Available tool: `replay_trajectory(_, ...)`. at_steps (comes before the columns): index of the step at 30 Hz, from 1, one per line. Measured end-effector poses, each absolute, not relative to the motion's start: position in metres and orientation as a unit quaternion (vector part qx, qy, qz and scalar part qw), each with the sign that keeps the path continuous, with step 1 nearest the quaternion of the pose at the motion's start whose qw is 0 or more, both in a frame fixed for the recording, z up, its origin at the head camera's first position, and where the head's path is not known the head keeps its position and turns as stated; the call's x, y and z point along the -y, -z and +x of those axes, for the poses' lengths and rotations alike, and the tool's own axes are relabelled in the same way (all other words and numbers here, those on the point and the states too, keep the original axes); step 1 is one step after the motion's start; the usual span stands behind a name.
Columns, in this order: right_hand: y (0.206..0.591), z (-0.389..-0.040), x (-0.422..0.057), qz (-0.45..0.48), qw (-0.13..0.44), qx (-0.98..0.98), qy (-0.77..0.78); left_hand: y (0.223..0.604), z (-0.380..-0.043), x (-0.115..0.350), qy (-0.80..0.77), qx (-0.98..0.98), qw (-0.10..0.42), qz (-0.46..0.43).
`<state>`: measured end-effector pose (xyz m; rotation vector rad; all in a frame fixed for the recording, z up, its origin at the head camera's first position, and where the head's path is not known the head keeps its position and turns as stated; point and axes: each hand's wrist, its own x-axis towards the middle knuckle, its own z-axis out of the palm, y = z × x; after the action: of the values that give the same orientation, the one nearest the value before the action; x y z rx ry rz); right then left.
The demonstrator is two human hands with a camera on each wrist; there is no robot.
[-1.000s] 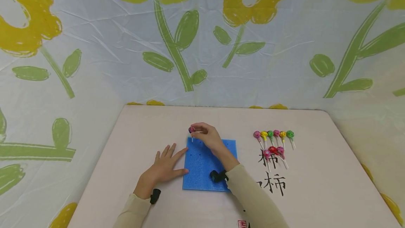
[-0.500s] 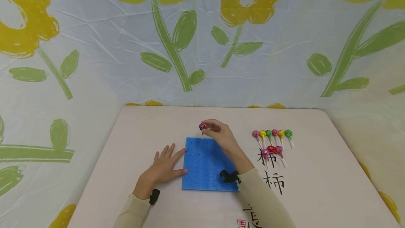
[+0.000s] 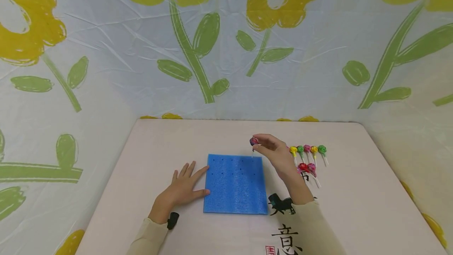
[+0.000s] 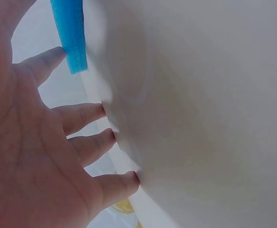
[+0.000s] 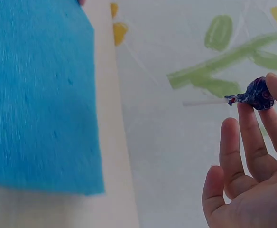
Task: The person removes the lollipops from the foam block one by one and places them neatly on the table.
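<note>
My right hand pinches a lollipop in a dark blue and red wrapper by its candy head, with the white stick pointing down over the far right corner of a blue foam board. In the right wrist view the lollipop sits between thumb and fingertips. Rows of small holes run along the board's far part. My left hand lies with spread fingers at the board's left edge, thumb and forefinger touching it. In the left wrist view, the other fingertips of the left hand rest on the table.
Several wrapped lollipops lie in a row at the right of the table, with a few more in front, partly behind my right hand. Black brush characters mark the table surface. A flower-printed cloth hangs behind and at the sides.
My right hand has carried the lollipop rightward along the board's far edge, from the far left corner to the far right corner. The left hand has stayed in place.
</note>
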<state>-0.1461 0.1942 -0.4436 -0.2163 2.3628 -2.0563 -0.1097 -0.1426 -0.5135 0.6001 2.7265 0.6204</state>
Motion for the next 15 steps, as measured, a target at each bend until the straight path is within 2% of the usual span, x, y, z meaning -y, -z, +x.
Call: replay_trajectory(15,0.432,-0.109,-0.305,-0.004,-0.081,-0.785,0.615,0.514,-0.109,0.142,-0.215,-0.944,0.141,0.209)
